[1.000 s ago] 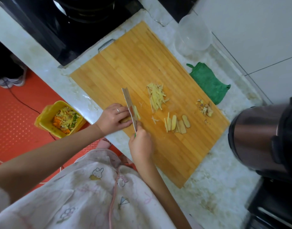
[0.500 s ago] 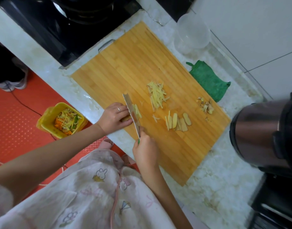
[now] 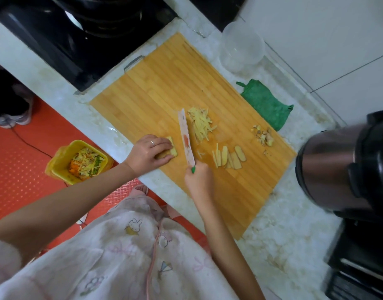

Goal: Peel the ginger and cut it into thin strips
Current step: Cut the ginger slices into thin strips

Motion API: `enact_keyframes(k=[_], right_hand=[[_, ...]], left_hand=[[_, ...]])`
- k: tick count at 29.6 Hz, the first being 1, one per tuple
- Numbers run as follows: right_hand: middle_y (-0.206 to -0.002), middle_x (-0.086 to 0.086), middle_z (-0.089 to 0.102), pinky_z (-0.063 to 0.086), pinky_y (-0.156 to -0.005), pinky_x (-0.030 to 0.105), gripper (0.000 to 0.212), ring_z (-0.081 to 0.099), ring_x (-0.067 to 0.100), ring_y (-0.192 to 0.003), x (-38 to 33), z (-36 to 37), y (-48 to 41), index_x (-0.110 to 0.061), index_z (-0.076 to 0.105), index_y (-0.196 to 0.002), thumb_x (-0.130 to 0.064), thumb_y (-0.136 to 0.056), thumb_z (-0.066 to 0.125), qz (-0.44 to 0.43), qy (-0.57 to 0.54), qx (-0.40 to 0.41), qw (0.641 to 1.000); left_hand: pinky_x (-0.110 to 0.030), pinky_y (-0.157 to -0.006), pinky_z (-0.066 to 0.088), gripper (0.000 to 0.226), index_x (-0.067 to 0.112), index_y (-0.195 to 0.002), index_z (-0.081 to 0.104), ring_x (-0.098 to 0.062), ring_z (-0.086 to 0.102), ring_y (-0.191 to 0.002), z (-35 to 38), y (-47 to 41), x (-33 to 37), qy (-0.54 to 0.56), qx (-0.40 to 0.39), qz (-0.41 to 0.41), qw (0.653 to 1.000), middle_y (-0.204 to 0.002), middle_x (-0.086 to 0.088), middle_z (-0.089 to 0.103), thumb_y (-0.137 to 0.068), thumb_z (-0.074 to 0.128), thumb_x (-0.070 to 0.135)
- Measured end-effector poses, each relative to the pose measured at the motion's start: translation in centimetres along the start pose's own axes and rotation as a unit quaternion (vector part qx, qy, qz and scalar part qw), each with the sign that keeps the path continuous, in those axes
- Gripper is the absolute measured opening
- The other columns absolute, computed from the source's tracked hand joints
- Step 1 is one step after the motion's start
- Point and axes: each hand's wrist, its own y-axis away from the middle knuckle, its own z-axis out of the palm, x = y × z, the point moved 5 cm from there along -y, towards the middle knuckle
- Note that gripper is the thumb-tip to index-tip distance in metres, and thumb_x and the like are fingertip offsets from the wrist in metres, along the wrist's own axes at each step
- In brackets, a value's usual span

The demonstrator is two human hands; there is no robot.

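Note:
On the bamboo cutting board (image 3: 156, 87) my left hand (image 3: 148, 152) holds down a small stack of ginger slices (image 3: 172, 148) near the board's front edge. My right hand (image 3: 198, 180) grips the green handle of a knife (image 3: 186, 139), whose pale blade lies just right of the stack and apart from it. A pile of thin ginger strips (image 3: 200, 123) lies right of the blade. A row of several ginger slices (image 3: 228, 156) lies further right. Ginger peel scraps (image 3: 263, 136) sit near the board's right edge.
A clear plastic container (image 3: 240, 46) and a green cloth (image 3: 265, 103) lie beyond the board. A steel pot with a black lid (image 3: 342, 167) stands at the right. A black stove (image 3: 78, 29) is at the upper left. A yellow scrap bin (image 3: 78, 162) sits on the red floor.
The knife has moved right, away from the stack under my left hand, and the cut strips that lay beside the blade are gone from there. My left hand stays on the slices.

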Motion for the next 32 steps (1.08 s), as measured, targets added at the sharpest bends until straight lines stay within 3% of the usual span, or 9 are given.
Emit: enact_keyframes(k=[6, 9, 11, 14, 20, 24, 32], right_hand=[[-0.068, 0.009, 0.058, 0.032, -0.054, 0.028, 0.014, 0.052, 0.025, -0.062, -0.1, -1.0, -0.1, -0.007, 0.058, -0.083, -0.009, -0.092, 0.047, -0.044, 0.010, -0.009, 0.999], [-0.075, 0.010, 0.063, 0.030, -0.054, 0.027, 0.021, 0.057, 0.027, -0.067, -0.9, 0.1, 1.6, -0.009, 0.063, -0.106, -0.013, -0.095, 0.046, -0.091, 0.051, -0.019, 0.994], [-0.091, 0.012, 0.068, 0.034, -0.056, 0.028, 0.033, 0.064, 0.029, -0.080, -1.2, 0.8, 2.4, -0.015, 0.055, -0.127, -0.015, -0.096, 0.045, -0.107, 0.090, -0.008, 0.990], [-0.097, 0.012, 0.068, 0.039, -0.059, 0.031, 0.046, 0.065, 0.029, -0.086, -1.2, 1.3, 3.1, -0.021, 0.041, -0.141, -0.016, -0.095, 0.044, -0.101, 0.130, 0.003, 0.986], [-0.099, 0.012, 0.067, 0.035, -0.061, 0.031, 0.050, 0.064, 0.029, -0.090, -1.9, 1.6, 3.9, -0.020, 0.035, -0.145, -0.014, -0.095, 0.041, -0.082, 0.147, 0.013, 0.986], [-0.104, 0.010, 0.067, 0.033, -0.062, 0.029, 0.051, 0.063, 0.026, -0.096, -2.1, 2.3, 3.8, -0.018, 0.029, -0.147, -0.013, -0.097, 0.038, -0.053, 0.171, -0.002, 0.984], [-0.105, 0.011, 0.067, 0.032, -0.061, 0.028, 0.053, 0.063, 0.026, -0.094, -2.0, 2.2, 3.6, -0.018, 0.029, -0.148, -0.012, -0.096, 0.040, -0.040, 0.145, -0.010, 0.989]], left_hand=[[-0.033, -0.081, 0.049, 0.026, 0.004, -0.090, 0.072, -0.023, 0.066, -0.082, -0.2, -0.4, 0.3, -0.002, -0.005, 0.003, 1.000, -0.095, -0.008, 0.071, -0.085, 0.071, 0.030], [-0.034, -0.079, 0.050, 0.026, 0.003, -0.090, 0.071, -0.024, 0.065, -0.080, -0.1, -0.1, 0.3, 0.000, -0.004, 0.010, 1.000, -0.095, -0.009, 0.071, -0.086, 0.072, 0.029], [-0.035, -0.077, 0.049, 0.028, 0.001, -0.089, 0.071, -0.025, 0.062, -0.079, 0.1, -0.1, 0.3, 0.002, 0.003, 0.014, 1.000, -0.092, -0.011, 0.069, -0.090, 0.067, 0.029], [-0.033, -0.072, 0.047, 0.025, 0.000, -0.086, 0.070, -0.025, 0.055, -0.074, 0.0, -0.3, 0.3, 0.009, 0.018, 0.024, 0.999, -0.084, -0.011, 0.065, -0.091, 0.064, 0.024], [-0.035, -0.065, 0.046, 0.029, 0.001, -0.079, 0.069, -0.026, 0.050, -0.067, -0.3, -0.5, 0.6, 0.013, 0.032, 0.017, 0.999, -0.070, -0.013, 0.060, -0.094, 0.058, 0.023], [-0.033, -0.066, 0.045, 0.018, 0.005, -0.087, 0.065, -0.025, 0.050, -0.068, -0.3, -0.5, 0.6, 0.030, 0.033, 0.021, 0.999, -0.070, -0.013, 0.061, -0.093, 0.060, 0.022], [-0.032, -0.069, 0.045, 0.017, 0.006, -0.083, 0.064, -0.023, 0.050, -0.069, -0.3, -0.5, 0.4, 0.033, 0.040, 0.030, 0.998, -0.068, -0.011, 0.060, -0.090, 0.064, 0.020]])
